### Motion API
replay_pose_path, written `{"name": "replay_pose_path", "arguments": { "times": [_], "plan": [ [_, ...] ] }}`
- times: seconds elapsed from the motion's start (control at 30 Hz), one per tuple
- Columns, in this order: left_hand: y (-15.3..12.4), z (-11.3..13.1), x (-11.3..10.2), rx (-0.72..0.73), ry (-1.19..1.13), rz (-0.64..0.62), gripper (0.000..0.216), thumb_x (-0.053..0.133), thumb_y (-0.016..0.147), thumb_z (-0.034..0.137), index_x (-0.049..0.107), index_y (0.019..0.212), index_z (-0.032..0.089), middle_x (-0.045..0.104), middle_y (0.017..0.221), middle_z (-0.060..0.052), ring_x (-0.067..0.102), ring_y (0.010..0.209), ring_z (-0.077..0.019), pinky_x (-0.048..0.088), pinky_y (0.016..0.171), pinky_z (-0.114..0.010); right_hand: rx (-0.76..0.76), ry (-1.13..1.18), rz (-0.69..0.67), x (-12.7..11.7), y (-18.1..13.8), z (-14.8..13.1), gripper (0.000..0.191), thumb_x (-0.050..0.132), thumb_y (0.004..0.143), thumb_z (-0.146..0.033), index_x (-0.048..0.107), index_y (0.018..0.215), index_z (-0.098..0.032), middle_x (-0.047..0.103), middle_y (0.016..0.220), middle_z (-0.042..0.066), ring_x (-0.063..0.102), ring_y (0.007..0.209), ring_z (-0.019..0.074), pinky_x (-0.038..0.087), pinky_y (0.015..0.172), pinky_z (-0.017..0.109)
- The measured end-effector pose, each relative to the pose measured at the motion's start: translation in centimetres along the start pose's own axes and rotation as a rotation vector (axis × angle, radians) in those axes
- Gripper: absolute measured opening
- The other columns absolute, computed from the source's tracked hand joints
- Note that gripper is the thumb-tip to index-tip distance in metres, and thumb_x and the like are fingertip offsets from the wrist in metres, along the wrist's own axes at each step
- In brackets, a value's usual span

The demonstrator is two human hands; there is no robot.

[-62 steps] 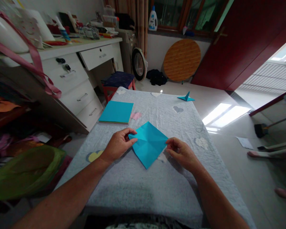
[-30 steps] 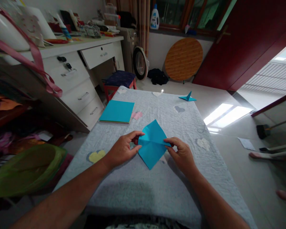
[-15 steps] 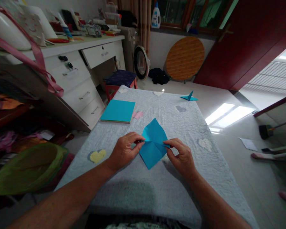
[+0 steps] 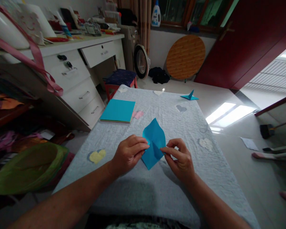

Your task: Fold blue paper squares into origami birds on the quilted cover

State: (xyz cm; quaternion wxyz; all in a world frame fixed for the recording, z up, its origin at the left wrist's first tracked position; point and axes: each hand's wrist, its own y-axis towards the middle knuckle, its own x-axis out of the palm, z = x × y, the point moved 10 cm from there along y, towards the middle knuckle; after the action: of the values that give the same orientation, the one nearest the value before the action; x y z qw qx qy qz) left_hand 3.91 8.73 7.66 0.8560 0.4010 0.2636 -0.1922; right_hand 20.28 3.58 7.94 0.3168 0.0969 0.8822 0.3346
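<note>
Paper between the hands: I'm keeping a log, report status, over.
Left hand and right hand pinching opposite sides of the paper. Paper creased, not flat. Blue stack beyond, out of the way.

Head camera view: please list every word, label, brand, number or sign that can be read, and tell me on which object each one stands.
No text can be read.
White bottle on the windowsill: label too small and blurred.
Blue-and-white tube on the desk: markings too blurred.
Creased blue sheet: no writing visible.
Stack of blue paper: no writing visible.
</note>
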Motion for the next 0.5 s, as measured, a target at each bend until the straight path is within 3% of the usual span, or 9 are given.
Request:
{"name": "replay_pose_path", "arguments": {
  "times": [0.17, 0.5],
  "plan": [
    [0.4, 0.0, 0.0, 0.005, -0.054, 0.016, 0.014, 0.059, 0.091, 0.015, 0.072, 0.093, 0.020, 0.074, 0.091, -0.007, 0.067, 0.085, -0.0175, 0.054, 0.080, -0.030, 0.011, 0.002, -0.010, 0.1, -0.1, 0.1, 0.023, 0.060, 0.089, -0.012, 0.076, 0.096, -0.027, 0.065, 0.097, 0.007, 0.061, 0.088, 0.0201, 0.054, 0.073, 0.035],
    [0.9, -3.6, -0.7, -0.331, -0.272, 0.142, 0.004, 0.068, 0.085, 0.019, 0.069, 0.082, 0.017, 0.065, 0.071, 0.001, 0.057, 0.063, -0.0107, 0.047, 0.060, -0.021, 0.242, 0.243, 0.018, 0.1, 0.0, 3.2, 0.018, 0.062, 0.089, -0.011, 0.073, 0.094, -0.024, 0.066, 0.084, 0.001, 0.063, 0.075, 0.0143, 0.050, 0.065, 0.027]
  ]
}}
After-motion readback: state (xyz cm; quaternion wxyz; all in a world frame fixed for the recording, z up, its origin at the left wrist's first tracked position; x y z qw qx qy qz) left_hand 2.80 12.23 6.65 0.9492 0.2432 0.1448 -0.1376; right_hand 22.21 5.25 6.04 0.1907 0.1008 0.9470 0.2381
